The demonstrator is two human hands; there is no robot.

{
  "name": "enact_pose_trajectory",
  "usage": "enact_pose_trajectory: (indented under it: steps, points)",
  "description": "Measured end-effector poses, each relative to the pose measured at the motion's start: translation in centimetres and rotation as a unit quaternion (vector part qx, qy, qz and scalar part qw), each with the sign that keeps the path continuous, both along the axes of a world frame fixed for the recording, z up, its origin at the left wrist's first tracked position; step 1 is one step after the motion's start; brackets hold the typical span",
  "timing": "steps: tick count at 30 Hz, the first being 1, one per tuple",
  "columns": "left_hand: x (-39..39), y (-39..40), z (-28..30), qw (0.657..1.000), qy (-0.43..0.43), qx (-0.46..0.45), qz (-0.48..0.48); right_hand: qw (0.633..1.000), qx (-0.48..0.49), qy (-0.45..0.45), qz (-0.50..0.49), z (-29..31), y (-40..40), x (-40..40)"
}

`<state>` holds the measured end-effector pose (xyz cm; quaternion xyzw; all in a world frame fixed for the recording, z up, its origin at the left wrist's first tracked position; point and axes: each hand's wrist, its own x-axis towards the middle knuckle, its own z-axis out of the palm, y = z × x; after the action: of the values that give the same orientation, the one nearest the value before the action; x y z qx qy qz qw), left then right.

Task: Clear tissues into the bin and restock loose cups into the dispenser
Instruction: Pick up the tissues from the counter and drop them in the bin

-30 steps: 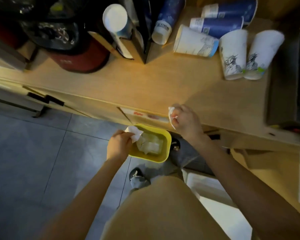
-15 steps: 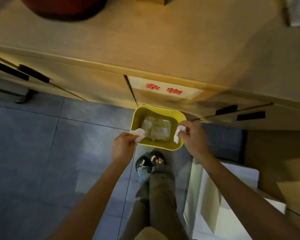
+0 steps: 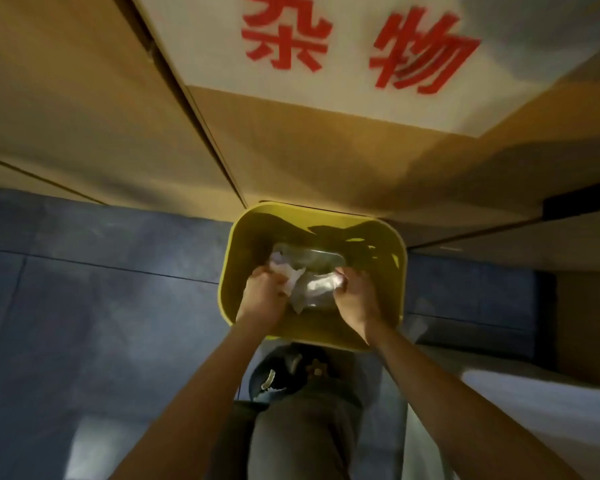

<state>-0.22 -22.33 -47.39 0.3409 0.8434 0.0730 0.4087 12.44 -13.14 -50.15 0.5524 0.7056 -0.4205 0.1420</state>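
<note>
Nearest the cam: person's trouser leg (image 3: 302, 431) & a dark shoe (image 3: 284, 375) on the grey tiled floor (image 3: 84, 306), w/ a pale box-like surface (image 3: 534, 410) at lower R. Both bare forearms reach fwd and down into the yellow bin (image 3: 400, 271), which sits on the floor right against the cabinet base. Left hand (image 3: 262, 294) is inside the bin mouth, fingers curled closed on a crumpled white tissue (image 3: 291, 277). Right hand (image 3: 355, 292) is also inside, fingers curled round smth pale at its tips; can't tell if it's tissue or the clear plastic wrapper (image 3: 312, 261) lying in the bin btwn the hands. Beyond: wooden cabinet front (image 3: 101, 116) w/ a white label (image 3: 343, 57) in red characters.
</note>
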Motion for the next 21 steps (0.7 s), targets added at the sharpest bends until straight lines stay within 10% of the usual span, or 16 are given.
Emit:
enact_pose_trajectory:
  steps: [10, 21]
  points:
    - [-1.0, 1.3, -6.6, 0.98, -0.131, -0.093, -0.12, 0.994, -0.105, -0.018, -0.037, -7.0, 0.7, -1.4]
    - [-2.1, 0.8, 11.1, 0.998, -0.05, 0.023, 0.025, 0.99, -0.046, 0.133, -0.029, 11.9, 1.4, -2.2]
